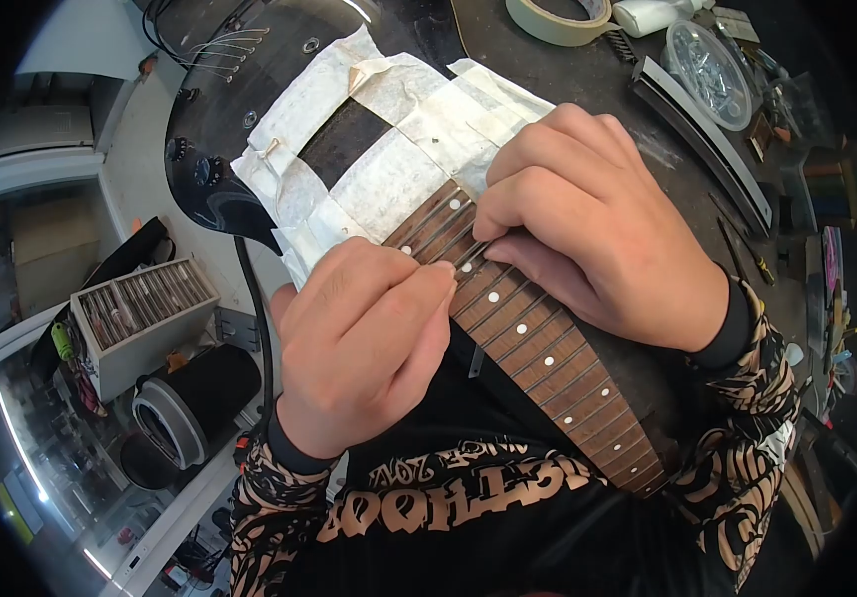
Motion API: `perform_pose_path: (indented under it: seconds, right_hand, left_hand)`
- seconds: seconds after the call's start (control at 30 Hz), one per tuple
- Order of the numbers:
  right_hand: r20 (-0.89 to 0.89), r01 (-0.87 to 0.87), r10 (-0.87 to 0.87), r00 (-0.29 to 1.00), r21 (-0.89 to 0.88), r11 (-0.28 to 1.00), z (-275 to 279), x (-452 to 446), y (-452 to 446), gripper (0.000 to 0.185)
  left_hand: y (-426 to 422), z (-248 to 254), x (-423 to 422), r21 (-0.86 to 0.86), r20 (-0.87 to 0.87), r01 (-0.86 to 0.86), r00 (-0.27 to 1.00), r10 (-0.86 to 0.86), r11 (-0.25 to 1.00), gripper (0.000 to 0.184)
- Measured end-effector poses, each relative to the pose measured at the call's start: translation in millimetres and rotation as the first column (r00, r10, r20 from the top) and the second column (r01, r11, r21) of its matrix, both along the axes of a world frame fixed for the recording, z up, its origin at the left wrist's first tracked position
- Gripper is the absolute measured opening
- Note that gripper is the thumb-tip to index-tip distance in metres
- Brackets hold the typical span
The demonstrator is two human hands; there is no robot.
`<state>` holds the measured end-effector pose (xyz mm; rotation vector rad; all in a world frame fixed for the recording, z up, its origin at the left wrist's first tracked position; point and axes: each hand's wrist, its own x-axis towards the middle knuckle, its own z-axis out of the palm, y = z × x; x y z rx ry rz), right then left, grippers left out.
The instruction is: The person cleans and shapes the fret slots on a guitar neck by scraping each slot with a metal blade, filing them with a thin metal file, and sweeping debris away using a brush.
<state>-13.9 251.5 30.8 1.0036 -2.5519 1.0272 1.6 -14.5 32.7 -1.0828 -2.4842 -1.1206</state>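
A dark electric guitar (289,30) lies on the workbench, its wooden fretboard (518,328) with white dot inlays slanting down towards my body. Strips of masking tape (379,169) cover the body around a dark rectangular opening. My left hand (369,338) is closed in a pinch at the left edge of the upper frets. Across from it, my right hand (587,219) pinches at the right side of the same frets. The fingertips of both hands nearly meet over the board. Whatever sits between them is hidden or too thin to name.
At the back stands a roll of tape (565,22), with a clear tub of small metal parts (709,75) to its right. A long curved dark bar (704,144) lies right of my hand. On the left are a box of slotted items (145,308) and a black cylinder (199,403).
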Motion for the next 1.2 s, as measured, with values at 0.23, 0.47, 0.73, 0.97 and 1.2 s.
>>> perform_pose_path:
  seconds: [0.23, 0.47, 0.73, 0.97, 1.2]
  right_hand:
    - [-0.021, 0.003, -0.002, 1.000, 0.044, 0.999, 0, 5, 1, 0.029]
    - [-0.046, 0.034, -0.033, 0.998, 0.011, 0.999, -4, 2, -6, 0.028]
    - [-0.052, 0.028, -0.024, 0.998, 0.059, 0.998, -1, 7, -6, 0.028]
    - [-0.067, 0.040, -0.035, 0.997, 0.060, 0.997, -3, 5, -10, 0.028]
    - [-0.063, 0.045, -0.040, 0.997, 0.075, 0.996, -1, 7, -10, 0.029]
  left_hand:
    - [4, -2, 3, -0.016, -0.032, 0.016, 0.999, -0.016, 1.000, 0.028]
    - [-2, 1, 4, -0.046, -0.010, -0.026, 1.000, 0.025, 0.999, 0.029]
    - [-4, -2, 6, -0.046, -0.054, -0.001, 0.999, -0.002, 0.999, 0.030]
    - [-4, -6, 8, -0.057, -0.087, -0.041, 0.996, 0.036, 0.998, 0.030]
    - [-6, -4, 7, -0.040, -0.068, -0.024, 0.997, 0.021, 0.999, 0.032]
